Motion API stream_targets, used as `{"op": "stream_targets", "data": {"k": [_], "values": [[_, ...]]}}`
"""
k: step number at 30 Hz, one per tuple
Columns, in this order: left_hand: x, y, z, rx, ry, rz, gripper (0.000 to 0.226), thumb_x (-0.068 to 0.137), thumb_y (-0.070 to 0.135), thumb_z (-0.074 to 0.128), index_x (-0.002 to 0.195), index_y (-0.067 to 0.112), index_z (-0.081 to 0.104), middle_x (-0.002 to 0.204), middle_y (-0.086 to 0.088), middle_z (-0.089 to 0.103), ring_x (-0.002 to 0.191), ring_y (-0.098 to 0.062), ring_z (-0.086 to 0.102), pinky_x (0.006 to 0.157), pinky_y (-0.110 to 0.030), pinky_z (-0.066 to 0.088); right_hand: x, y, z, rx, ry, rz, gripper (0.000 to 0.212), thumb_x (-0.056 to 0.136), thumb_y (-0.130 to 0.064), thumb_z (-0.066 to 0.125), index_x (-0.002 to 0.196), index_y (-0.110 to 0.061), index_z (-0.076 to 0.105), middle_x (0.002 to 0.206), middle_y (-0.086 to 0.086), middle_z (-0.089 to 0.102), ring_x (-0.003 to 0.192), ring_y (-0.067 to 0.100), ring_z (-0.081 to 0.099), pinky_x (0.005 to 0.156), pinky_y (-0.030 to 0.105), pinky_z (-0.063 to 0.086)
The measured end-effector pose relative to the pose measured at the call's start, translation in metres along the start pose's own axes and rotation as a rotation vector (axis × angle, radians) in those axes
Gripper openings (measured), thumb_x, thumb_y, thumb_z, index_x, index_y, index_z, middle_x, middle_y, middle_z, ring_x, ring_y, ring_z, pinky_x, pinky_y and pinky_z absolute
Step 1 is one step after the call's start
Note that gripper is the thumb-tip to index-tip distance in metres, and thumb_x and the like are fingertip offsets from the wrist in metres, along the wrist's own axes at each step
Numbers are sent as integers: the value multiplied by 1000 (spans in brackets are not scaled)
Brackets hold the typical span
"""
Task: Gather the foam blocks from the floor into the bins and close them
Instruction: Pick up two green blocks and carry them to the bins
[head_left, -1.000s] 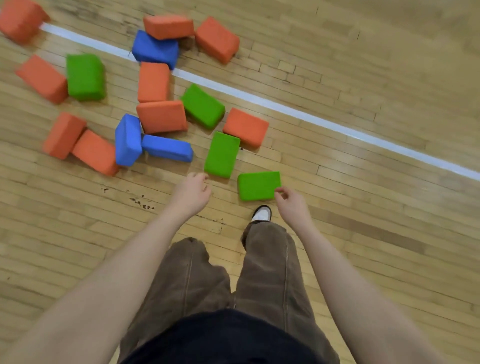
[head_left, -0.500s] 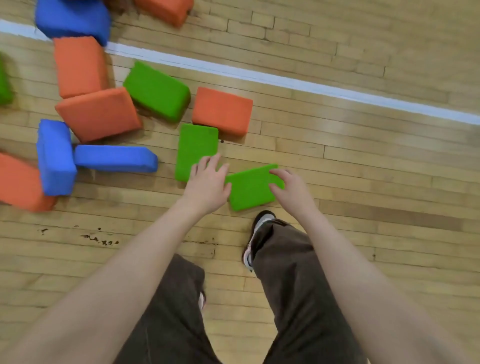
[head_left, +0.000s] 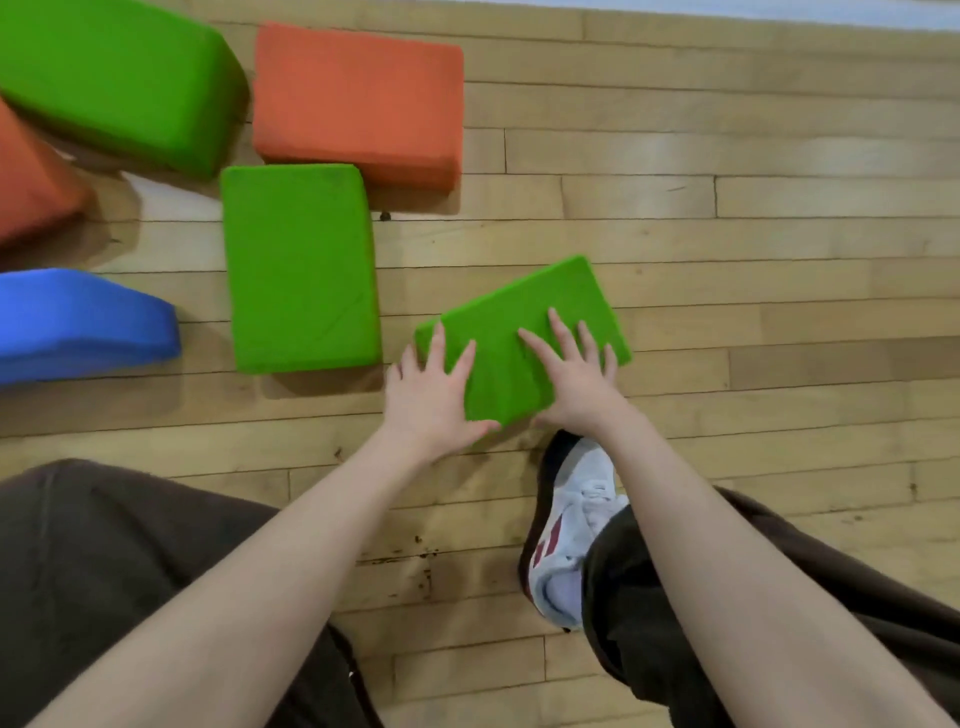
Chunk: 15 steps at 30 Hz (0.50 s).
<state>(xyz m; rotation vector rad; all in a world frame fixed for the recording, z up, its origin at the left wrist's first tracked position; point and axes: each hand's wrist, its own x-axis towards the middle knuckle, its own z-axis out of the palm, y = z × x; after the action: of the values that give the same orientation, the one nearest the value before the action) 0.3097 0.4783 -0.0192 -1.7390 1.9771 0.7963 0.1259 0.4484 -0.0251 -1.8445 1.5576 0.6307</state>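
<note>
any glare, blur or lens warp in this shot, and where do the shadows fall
Head view: soft glare whitens the floor planks at upper right; shadows fall just below the orange block and the upright green block; wide-angle warp bows the blue block at the left edge; the held green block, left hand and right hand look fairly sharp.

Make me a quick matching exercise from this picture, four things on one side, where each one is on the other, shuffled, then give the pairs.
Things:
1. orange block
2. blue block
3. tilted green block
4. shoe

Places:
A. under both hands
B. left edge of the view
C. top, beside a big green block
D. near the right arm

Pairs: 1-C, 2-B, 3-A, 4-D
</note>
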Motion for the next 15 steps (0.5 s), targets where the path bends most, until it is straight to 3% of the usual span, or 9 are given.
{"op": "stream_targets", "data": {"k": [5, 10, 15], "values": [[6, 6, 29, 26, 27, 14, 116, 66, 72, 63, 149, 28, -6, 154, -18, -16, 138, -47, 11, 111, -51, 18, 2, 6, 24, 10, 137, -16, 105, 73, -27, 75, 146, -49, 3, 156, -8, -20, 143, 30, -14, 111, 62, 0], [9, -8, 29, -10, 146, 85, 85, 86, 57, 49, 150, 21, 7, 156, -19, -5, 138, -46, 13, 112, -50, 20, -1, 5, 21, 64, 201, -64, 69, 88, -38, 60, 145, -44, 22, 158, -12, -1, 146, 24, -4, 111, 62, 0], [7, -6, 35, 45, 95, 99, 115, 69, 73, 57, 150, 22, -7, 153, -21, -20, 139, -50, 0, 113, -55, 8, -1, -2, 23, -15, 110, -101, 100, 75, -37, 73, 146, -47, 4, 156, -14, -17, 144, 24, -15, 110, 62, -2]]}}
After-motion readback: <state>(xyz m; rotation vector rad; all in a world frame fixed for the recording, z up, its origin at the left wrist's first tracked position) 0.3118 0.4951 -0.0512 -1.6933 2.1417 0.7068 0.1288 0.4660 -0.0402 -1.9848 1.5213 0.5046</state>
